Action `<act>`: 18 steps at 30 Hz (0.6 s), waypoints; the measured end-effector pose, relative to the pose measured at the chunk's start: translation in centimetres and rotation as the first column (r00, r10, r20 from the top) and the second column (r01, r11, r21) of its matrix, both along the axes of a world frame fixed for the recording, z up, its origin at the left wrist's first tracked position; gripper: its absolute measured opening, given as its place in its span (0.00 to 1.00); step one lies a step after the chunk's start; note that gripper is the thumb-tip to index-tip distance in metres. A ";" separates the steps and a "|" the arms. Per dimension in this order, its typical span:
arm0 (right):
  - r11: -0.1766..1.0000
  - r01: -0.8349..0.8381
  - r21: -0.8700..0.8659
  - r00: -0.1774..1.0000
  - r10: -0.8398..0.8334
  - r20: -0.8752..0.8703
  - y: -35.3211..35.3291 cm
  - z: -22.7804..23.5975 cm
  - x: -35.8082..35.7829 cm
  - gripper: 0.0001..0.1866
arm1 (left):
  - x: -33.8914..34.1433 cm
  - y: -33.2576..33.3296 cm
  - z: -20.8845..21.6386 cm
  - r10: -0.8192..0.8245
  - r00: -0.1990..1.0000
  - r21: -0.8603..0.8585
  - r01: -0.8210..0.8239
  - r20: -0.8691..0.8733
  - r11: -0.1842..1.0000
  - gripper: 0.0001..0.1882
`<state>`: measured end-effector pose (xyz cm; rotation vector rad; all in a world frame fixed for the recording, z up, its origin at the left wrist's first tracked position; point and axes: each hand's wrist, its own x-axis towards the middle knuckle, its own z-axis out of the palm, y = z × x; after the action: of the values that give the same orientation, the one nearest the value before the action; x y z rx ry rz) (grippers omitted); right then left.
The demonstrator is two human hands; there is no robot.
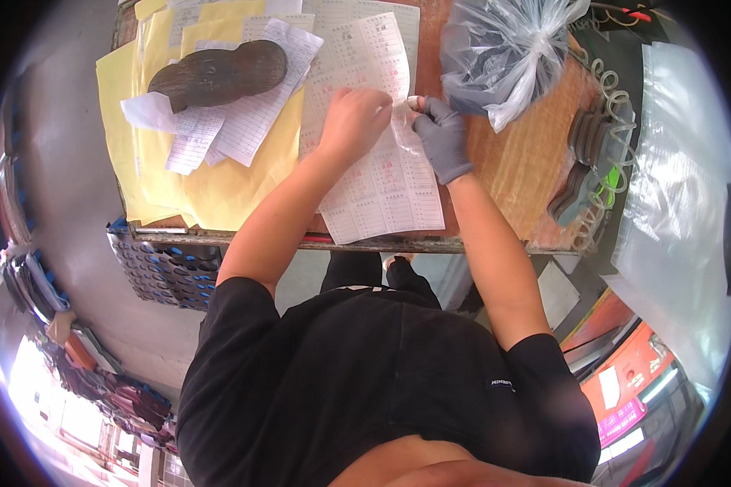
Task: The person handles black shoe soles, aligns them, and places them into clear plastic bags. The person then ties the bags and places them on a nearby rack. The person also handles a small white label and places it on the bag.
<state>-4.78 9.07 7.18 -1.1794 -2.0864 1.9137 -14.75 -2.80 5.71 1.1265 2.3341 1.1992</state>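
Note:
A long white sheet of paper point(386, 174), printed with a grid of small boxes and some red marks, lies creased on the table in front of me. My left hand point(354, 123) is bare and rests on it, fingers curled together at the crease. Beside it, my right hand point(442, 140) wears a grey glove that leaves the fingertips bare. Its thumb and finger pinch the sheet's right edge. More printed paper point(341, 20) is spread beyond the sheet. To the left, a dark brown sole-shaped piece point(219, 75) sits on loose slips point(256, 122) and yellow paper point(227, 185).
At the table's point(508, 191) back right stands a knotted clear plastic bag point(503, 53) with dark contents. Stacked sole-shaped pieces point(581, 162) and a coiled hose point(621, 118) line the right edge. Clear plastic sheeting point(682, 187) hangs beyond. A perforated dark crate point(166, 268) stands below left.

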 end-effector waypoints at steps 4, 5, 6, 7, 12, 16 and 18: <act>0.994 -0.027 -0.101 1.000 0.026 -0.010 -0.1 0.9 -0.1 0.09 | 1.1 -0.3 0.1 0.017 1.000 0.036 -0.017 0.007 0.999 0.06; 0.995 -0.018 -0.103 1.000 0.017 -0.013 -0.1 1.1 -0.1 0.09 | 1.2 -0.2 0.1 0.016 1.000 0.057 -0.017 0.020 0.998 0.06; 0.992 -0.032 -0.121 0.999 0.030 -0.014 -0.1 1.1 -0.2 0.09 | 1.2 -0.1 0.0 0.027 1.000 0.068 -0.027 -0.003 0.997 0.06; 0.990 -0.010 -0.138 1.000 0.010 -0.002 -0.1 1.2 -0.2 0.09 | 1.2 0.0 -0.1 0.035 0.999 0.072 -0.033 -0.022 0.997 0.06; 0.981 -0.008 -0.193 1.000 0.010 0.007 0.3 0.8 -0.3 0.10 | 0.3 0.4 -0.2 -0.006 0.997 0.081 0.012 -0.074 0.997 0.05; 0.995 -0.059 -0.076 0.998 0.056 -0.033 0.4 0.2 -0.2 0.10 | 0.0 0.4 -0.1 -0.043 0.995 0.064 0.050 -0.095 0.997 0.04; 0.995 -0.094 0.027 0.994 0.095 -0.047 0.5 -0.1 -0.1 0.09 | 0.0 0.6 -0.2 -0.051 0.993 0.044 0.056 -0.111 0.997 0.03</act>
<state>-4.91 9.54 7.11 -1.0361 -2.1712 1.9284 -14.77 -2.23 5.49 1.2935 2.3503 1.2073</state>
